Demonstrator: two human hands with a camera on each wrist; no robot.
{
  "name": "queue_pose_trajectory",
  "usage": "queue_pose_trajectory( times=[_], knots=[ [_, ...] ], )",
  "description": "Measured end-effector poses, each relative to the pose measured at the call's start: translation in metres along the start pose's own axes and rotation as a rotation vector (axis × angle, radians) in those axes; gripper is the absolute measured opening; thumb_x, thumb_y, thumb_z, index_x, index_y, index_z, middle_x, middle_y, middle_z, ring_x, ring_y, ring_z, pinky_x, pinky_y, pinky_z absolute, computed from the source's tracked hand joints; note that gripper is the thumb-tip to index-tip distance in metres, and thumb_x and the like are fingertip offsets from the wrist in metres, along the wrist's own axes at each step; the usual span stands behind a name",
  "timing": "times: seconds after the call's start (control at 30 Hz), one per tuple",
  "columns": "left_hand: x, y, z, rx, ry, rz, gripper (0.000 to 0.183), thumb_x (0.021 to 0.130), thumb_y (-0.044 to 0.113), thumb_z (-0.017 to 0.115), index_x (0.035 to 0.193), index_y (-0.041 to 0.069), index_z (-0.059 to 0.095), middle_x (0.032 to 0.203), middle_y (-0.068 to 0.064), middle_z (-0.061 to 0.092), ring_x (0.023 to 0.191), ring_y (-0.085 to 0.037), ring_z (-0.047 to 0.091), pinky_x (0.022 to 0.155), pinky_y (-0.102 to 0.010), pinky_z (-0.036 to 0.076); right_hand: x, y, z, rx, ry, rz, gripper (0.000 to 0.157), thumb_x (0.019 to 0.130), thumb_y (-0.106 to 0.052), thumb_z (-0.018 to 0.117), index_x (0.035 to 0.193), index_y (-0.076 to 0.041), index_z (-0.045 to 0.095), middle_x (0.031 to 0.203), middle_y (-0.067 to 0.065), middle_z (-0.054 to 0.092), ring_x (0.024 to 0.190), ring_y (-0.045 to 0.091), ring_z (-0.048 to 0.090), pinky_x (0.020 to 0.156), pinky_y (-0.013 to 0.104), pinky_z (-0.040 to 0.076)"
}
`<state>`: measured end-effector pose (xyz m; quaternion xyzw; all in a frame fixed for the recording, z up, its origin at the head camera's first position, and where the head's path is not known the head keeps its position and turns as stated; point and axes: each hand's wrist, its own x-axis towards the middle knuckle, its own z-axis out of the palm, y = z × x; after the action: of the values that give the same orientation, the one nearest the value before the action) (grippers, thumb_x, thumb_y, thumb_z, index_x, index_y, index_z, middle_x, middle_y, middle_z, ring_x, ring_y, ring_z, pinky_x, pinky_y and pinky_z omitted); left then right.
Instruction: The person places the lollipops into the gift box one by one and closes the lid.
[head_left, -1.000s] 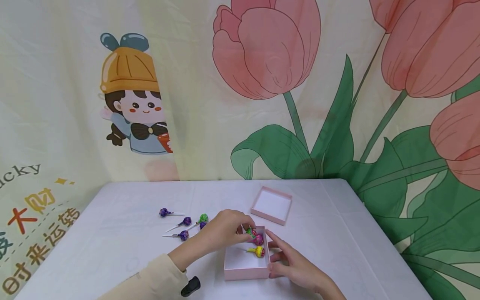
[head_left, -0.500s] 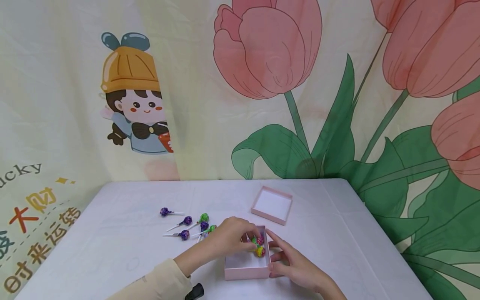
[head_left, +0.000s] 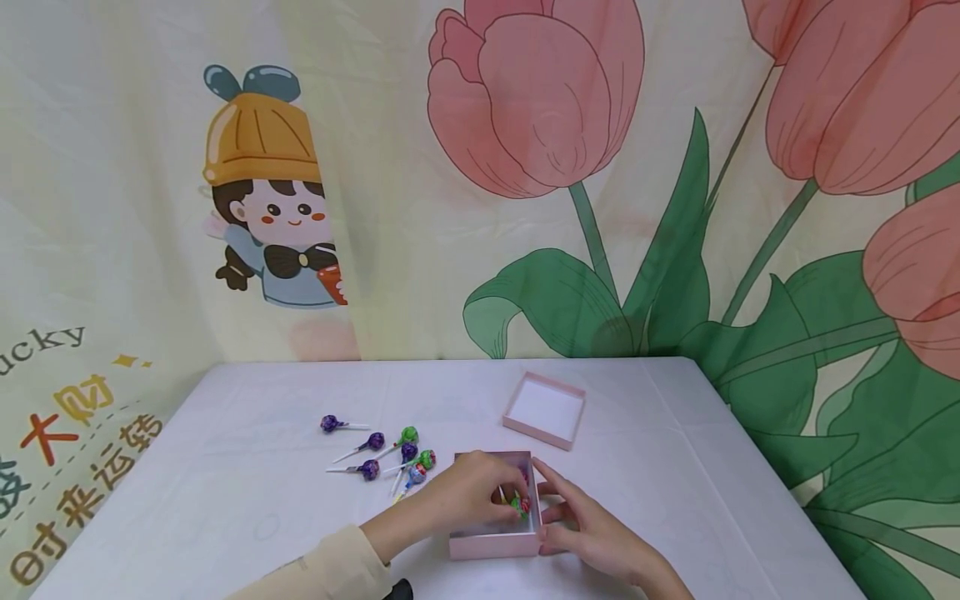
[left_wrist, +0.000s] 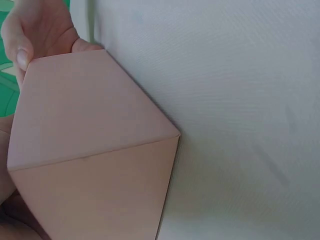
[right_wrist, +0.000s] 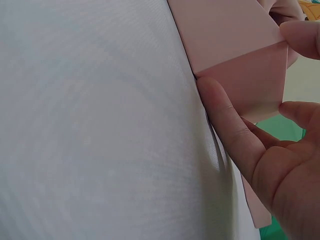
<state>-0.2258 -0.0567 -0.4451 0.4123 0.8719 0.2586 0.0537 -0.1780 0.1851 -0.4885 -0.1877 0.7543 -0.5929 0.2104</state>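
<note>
My left hand (head_left: 483,492) reaches into an open pink box (head_left: 493,547), pinching a green and red wrapped lollipop (head_left: 523,505) near the box's right wall. Other lollipops in there are mostly hidden behind its fingers. Against the outside of the right wall rests my right hand (head_left: 588,529), index finger toward the far corner and thumb at the near corner. In the right wrist view, the thumb and fingers (right_wrist: 220,105) touch the box's edges. The left wrist view shows the outer walls of the box (left_wrist: 90,110), with the right hand (left_wrist: 45,30) beyond.
Left of the box lie several loose lollipops: purple ones (head_left: 371,470), green ones (head_left: 408,435) and a blue one (head_left: 417,474). A pink box lid (head_left: 543,408) lies behind the box. White cloth covers the table (head_left: 247,500), and a printed curtain (head_left: 390,167) hangs behind.
My left hand has moved toward the near side inside the box with the green lollipop, uncovering the green and blue lollipops on the table. My right hand has stayed at the box's side.
</note>
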Motion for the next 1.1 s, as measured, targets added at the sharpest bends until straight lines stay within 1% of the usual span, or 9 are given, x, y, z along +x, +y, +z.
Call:
queue_pose_trajectory(
  times=[0.13, 0.3, 0.4, 0.6, 0.8, 1.0, 1.1],
  knots=[
    [0.000, -0.001, 0.005, 0.002, -0.010, 0.012, 0.016, 0.089, 0.013, 0.087, 0.101, 0.021, 0.080, 0.084, 0.017, 0.071, 0.075, 0.006, 0.062, 0.070, -0.012, 0.050, 0.001, 0.000, 0.000, 0.005, -0.002, 0.005, 0.083, 0.103, -0.017, 0.066, 0.171, -0.027, 0.019, 0.157, 0.020, 0.039, 0.119, 0.027, 0.061, 0.089, 0.033, 0.062],
    [0.001, -0.002, 0.008, 0.004, -0.012, 0.024, 0.014, 0.089, 0.013, 0.086, 0.100, 0.019, 0.080, 0.086, 0.013, 0.073, 0.075, 0.007, 0.061, 0.069, -0.011, 0.050, 0.001, 0.002, -0.001, 0.011, -0.004, -0.003, 0.084, 0.103, -0.015, 0.066, 0.172, -0.024, 0.018, 0.158, 0.021, 0.038, 0.120, 0.029, 0.061, 0.089, 0.034, 0.062],
    [0.001, -0.003, 0.011, 0.019, -0.007, 0.028, 0.014, 0.089, 0.013, 0.087, 0.099, 0.018, 0.080, 0.086, 0.012, 0.074, 0.074, 0.008, 0.061, 0.069, -0.010, 0.050, 0.001, 0.002, -0.001, 0.018, -0.005, -0.005, 0.083, 0.104, -0.015, 0.065, 0.172, -0.025, 0.018, 0.158, 0.021, 0.038, 0.120, 0.030, 0.061, 0.089, 0.035, 0.062],
    [0.003, -0.004, 0.015, 0.045, 0.021, 0.040, 0.014, 0.087, 0.012, 0.088, 0.097, 0.017, 0.079, 0.085, 0.011, 0.074, 0.075, 0.003, 0.065, 0.069, -0.010, 0.049, 0.000, 0.001, 0.000, 0.020, -0.008, -0.011, 0.083, 0.104, -0.016, 0.066, 0.171, -0.026, 0.019, 0.157, 0.021, 0.038, 0.120, 0.028, 0.061, 0.089, 0.034, 0.062],
    [0.004, -0.003, 0.018, 0.068, 0.031, 0.025, 0.018, 0.086, 0.012, 0.089, 0.098, 0.017, 0.077, 0.085, 0.011, 0.074, 0.075, 0.003, 0.065, 0.069, -0.010, 0.049, 0.000, 0.001, -0.001, 0.007, -0.009, -0.012, 0.083, 0.103, -0.017, 0.067, 0.171, -0.026, 0.019, 0.157, 0.023, 0.039, 0.118, 0.025, 0.062, 0.089, 0.032, 0.062],
    [0.005, -0.001, 0.017, 0.063, 0.030, 0.015, 0.020, 0.086, 0.012, 0.090, 0.098, 0.016, 0.075, 0.080, 0.011, 0.071, 0.072, 0.000, 0.063, 0.066, -0.013, 0.048, 0.000, 0.002, -0.001, -0.001, -0.005, 0.004, 0.083, 0.103, -0.019, 0.067, 0.171, -0.029, 0.020, 0.158, 0.022, 0.039, 0.118, 0.028, 0.062, 0.090, 0.031, 0.061],
    [0.004, -0.001, 0.017, 0.068, 0.025, 0.003, 0.020, 0.086, 0.013, 0.090, 0.099, 0.017, 0.075, 0.081, 0.011, 0.071, 0.073, 0.000, 0.063, 0.068, -0.013, 0.049, 0.000, 0.002, -0.001, 0.003, -0.006, 0.004, 0.083, 0.103, -0.018, 0.067, 0.171, -0.029, 0.020, 0.158, 0.022, 0.039, 0.118, 0.029, 0.062, 0.089, 0.031, 0.061]
  ],
)
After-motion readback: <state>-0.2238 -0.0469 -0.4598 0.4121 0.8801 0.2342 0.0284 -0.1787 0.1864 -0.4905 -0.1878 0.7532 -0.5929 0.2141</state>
